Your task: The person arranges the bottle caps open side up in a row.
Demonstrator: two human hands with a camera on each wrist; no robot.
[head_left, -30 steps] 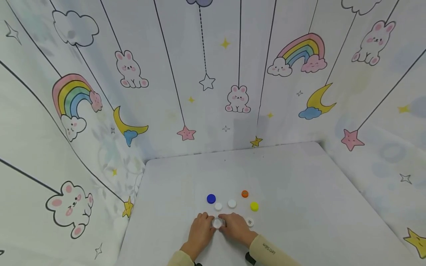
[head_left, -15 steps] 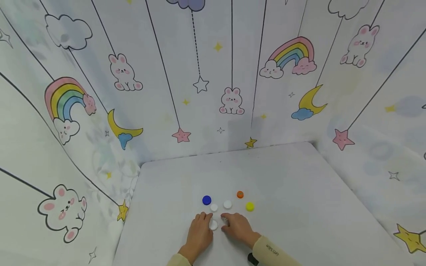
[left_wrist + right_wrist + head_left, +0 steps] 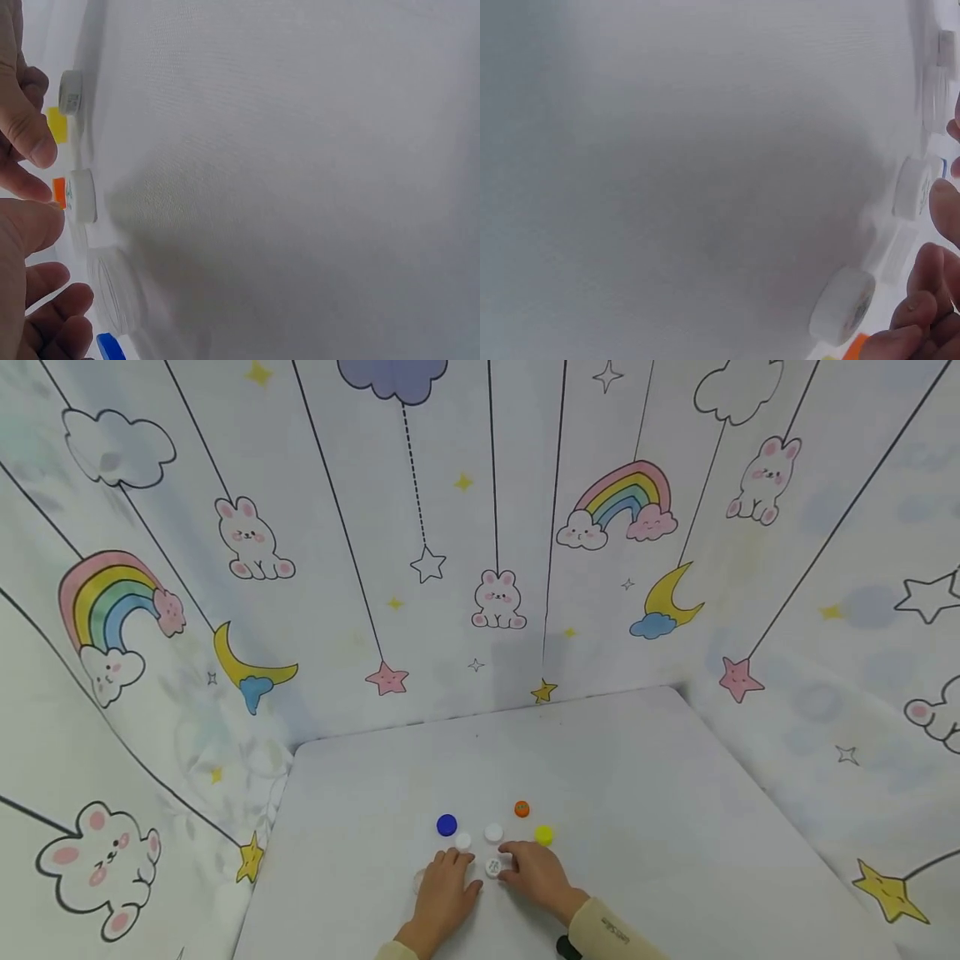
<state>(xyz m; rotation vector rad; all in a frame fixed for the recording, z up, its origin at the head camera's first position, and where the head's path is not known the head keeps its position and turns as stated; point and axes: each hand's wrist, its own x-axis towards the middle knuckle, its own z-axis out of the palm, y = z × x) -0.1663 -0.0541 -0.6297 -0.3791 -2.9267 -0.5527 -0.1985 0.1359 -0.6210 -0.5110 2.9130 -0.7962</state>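
In the head view my left hand [image 3: 446, 893] rests over the table with fingers loosely bent and thumb apart. At its outer side lies a clear round plastic piece [image 3: 420, 882], partly hidden; the left wrist view shows this clear ring [image 3: 114, 292] beside the fingertips. My right hand [image 3: 538, 877] lies opposite, thumb and index parted. Right at its fingertips sits a white printed bottle cap [image 3: 492, 867], flat on the table. Another white bottle cap [image 3: 844, 306] shows below my right fingers in the right wrist view; the hand hides it in the head view.
Beyond the hands lie a blue cap [image 3: 447, 825], a small white cap [image 3: 463, 841], a second white cap [image 3: 493, 832], an orange cap [image 3: 522, 809] and a yellow cap [image 3: 543, 835]. A patterned cloth wall [image 3: 450, 643] borders the white table [image 3: 637, 777].
The hands, earlier close together around a white cap and a clear piece, have parted. The clear piece now lies left of the left hand, and the printed cap lies by the right fingertips.
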